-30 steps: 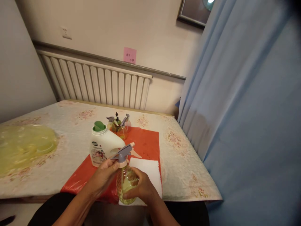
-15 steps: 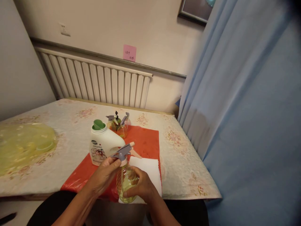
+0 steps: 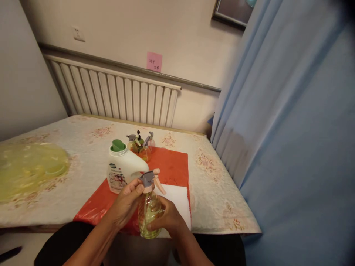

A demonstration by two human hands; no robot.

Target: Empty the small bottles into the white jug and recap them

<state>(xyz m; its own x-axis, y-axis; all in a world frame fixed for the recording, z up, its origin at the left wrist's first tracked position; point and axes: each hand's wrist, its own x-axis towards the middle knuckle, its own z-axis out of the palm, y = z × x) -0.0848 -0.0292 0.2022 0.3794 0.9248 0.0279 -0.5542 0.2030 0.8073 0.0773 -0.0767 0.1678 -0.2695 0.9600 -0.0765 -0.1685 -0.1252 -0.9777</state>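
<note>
A clear spray bottle (image 3: pixel 149 231) with yellowish liquid or tint stands upright between my hands at the front edge. Its grey sprayer head with a pink nozzle and trigger (image 3: pixel 159 184) sits on top. My left hand (image 3: pixel 131 195) pinches the collar under the sprayer head. Around the bottle's body my right hand (image 3: pixel 168 218) is wrapped from the right. Just behind my left hand stands a white detergent jug (image 3: pixel 124 162) with a green cap (image 3: pixel 118 145) set in its mouth. A white paper (image 3: pixel 177 201) lies beside the bottle.
Several other spray bottles (image 3: pixel 144 153) cluster behind the jug, by the far corner of a red sheet (image 3: pixel 174 166). A yellow translucent plastic sheet or bag (image 3: pixel 30 170) lies at left on the flowered cloth (image 3: pixel 216 192). Blue curtains (image 3: pixel 291 129) hang at right.
The sprayer head has turned, so its rear now looks shorter and its trigger sits further forward. Both hands keep their hold, and the view has shifted slightly.
</note>
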